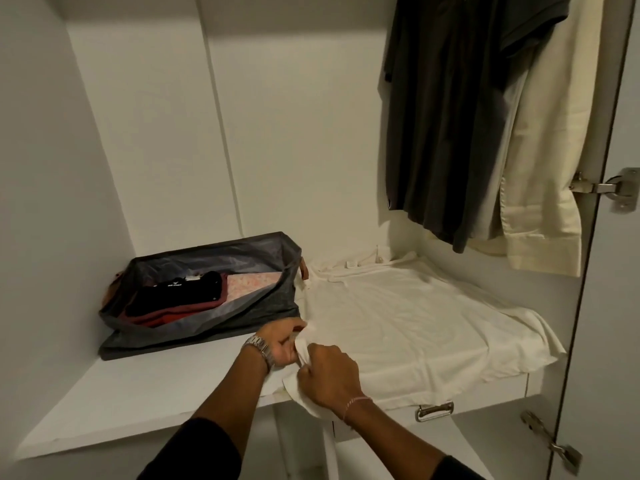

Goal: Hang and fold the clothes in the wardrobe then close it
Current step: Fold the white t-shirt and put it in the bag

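I see a white shirt (408,327) spread flat on the wardrobe shelf (138,393), on the right half, collar end toward the back wall with a small label showing there. The fabric is off-white, thin and lightly creased, mostly smooth in the middle. Its near hem runs along the shelf's front edge, and the near-left corner droops over that edge. The right side bunches a little near the door (609,306).

My left hand (282,344) and right hand (329,374) are both at that near-left corner, close together. Left fingers curl round a bunched bit of shirt edge, and the right hand is fisted on the cloth just beside it, so both hold the shirt. A metal watch (258,346) is on the left wrist and a thin thread band (356,405) on the right. Both sleeves are dark.

Left of the shirt, touching its edge, sits a grey fabric bin (207,327), sagging open, with folded clothes inside: a black one (176,292) on top, red under it, and a pale patterned one beside.

Above right hang a dark shirt (450,116) and, just beside it, a cream garment (550,150) nearest the door. A hinge (602,188) shows on the door, and a metal handle (434,410) on the drawer under the shelf.
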